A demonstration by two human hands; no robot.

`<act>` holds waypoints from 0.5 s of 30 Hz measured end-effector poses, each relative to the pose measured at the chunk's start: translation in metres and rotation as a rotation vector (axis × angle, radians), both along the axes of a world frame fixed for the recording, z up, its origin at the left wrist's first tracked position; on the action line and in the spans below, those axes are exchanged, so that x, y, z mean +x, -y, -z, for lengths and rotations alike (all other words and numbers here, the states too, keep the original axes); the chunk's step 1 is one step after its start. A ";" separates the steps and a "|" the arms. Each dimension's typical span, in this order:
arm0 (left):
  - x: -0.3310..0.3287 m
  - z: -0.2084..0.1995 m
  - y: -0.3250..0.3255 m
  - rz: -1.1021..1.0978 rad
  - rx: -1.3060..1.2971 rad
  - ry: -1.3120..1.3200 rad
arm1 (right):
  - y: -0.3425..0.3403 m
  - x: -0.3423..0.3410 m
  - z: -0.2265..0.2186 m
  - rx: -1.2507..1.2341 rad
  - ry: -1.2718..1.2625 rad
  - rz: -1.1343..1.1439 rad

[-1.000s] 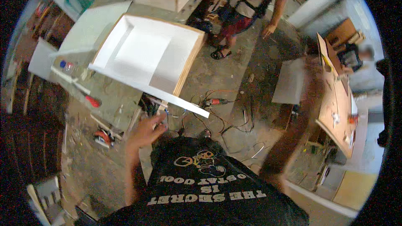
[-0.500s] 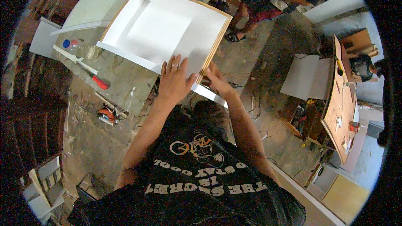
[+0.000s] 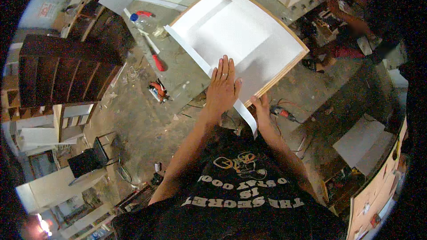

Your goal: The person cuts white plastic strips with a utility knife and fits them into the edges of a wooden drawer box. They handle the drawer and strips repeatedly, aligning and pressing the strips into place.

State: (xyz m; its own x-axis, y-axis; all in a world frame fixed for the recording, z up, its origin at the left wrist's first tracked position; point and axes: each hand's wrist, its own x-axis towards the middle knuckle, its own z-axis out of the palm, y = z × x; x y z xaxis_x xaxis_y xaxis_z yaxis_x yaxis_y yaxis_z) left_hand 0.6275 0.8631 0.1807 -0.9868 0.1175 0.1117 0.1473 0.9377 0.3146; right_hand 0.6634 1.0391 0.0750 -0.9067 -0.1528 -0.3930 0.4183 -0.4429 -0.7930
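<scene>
A shallow white box (image 3: 249, 29) with bare wooden edges rests tilted before me, its open side facing me. Along its near left edge runs a narrow white strip (image 3: 189, 50), whose loose end curls down past the near corner. My left hand (image 3: 222, 86) lies flat over the strip and the box's edge, fingers stretched out over the inside. At the near right corner, my right hand (image 3: 264, 114) grips the wooden edge from outside, with some fingers hidden. The strip's free end hangs between my two forearms.
On the greenish worktop (image 3: 180, 66) lie a red-handled tool (image 3: 158, 62) and a clear bottle with a blue cap (image 3: 134, 17). An orange power tool (image 3: 158, 91) is left of my arm; a red-and-grey one (image 3: 283, 113) lies right. Another person's arm (image 3: 356, 24) shows at upper right.
The view has swung, so the box and both hands appear farther right. My left fingers are closer together on the edge, and the strip's loose end bends down more. My right hand stays by the corner.
</scene>
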 end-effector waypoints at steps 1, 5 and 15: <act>-0.009 0.000 0.007 -0.003 -0.005 -0.022 | 0.001 0.001 0.000 0.019 0.015 0.024; -0.049 0.008 0.039 -0.092 -0.001 0.018 | -0.001 0.003 -0.001 0.000 0.013 0.025; -0.157 0.052 0.167 -0.270 -0.123 -0.166 | 0.003 0.011 -0.004 -0.042 -0.073 0.067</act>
